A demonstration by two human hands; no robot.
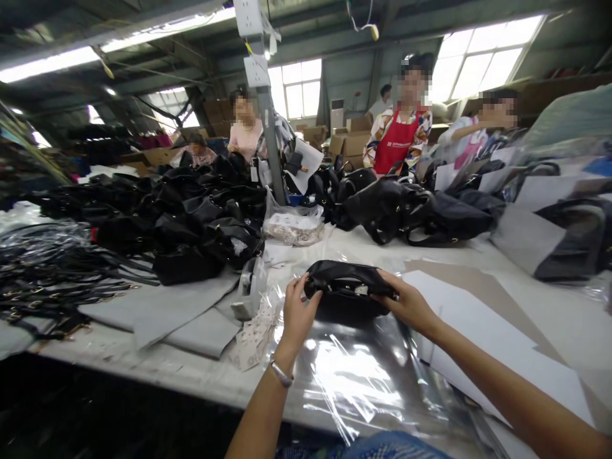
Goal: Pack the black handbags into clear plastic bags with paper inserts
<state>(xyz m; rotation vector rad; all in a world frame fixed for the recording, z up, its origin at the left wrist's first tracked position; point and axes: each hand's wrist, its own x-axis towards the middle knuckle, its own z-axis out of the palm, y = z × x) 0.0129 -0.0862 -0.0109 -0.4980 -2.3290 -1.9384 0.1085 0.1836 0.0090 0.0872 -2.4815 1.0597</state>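
Observation:
A black handbag (351, 306) stands in front of me at the table's near side, its top opening facing up toward me. My left hand (299, 306) grips the bag's left upper corner, thumb on the near side and fingers behind. On the opposite corner, my right hand (406, 303) is closed round the edge, its fingertips partly hidden. Something pale shows inside the opening, too small to name. Below the bag lies a stack of shiny clear plastic bags (354, 376), reaching to the table's front edge.
Black handbags (191, 217) are heaped at the back left, and more bags (421, 210) lie at the back right. Straps (48, 280) cover the far left. Grey sheets (186, 312), white paper (473, 331) and small printed cards (253, 338) flank the plastic. A post (271, 140) rises behind; several people stand beyond.

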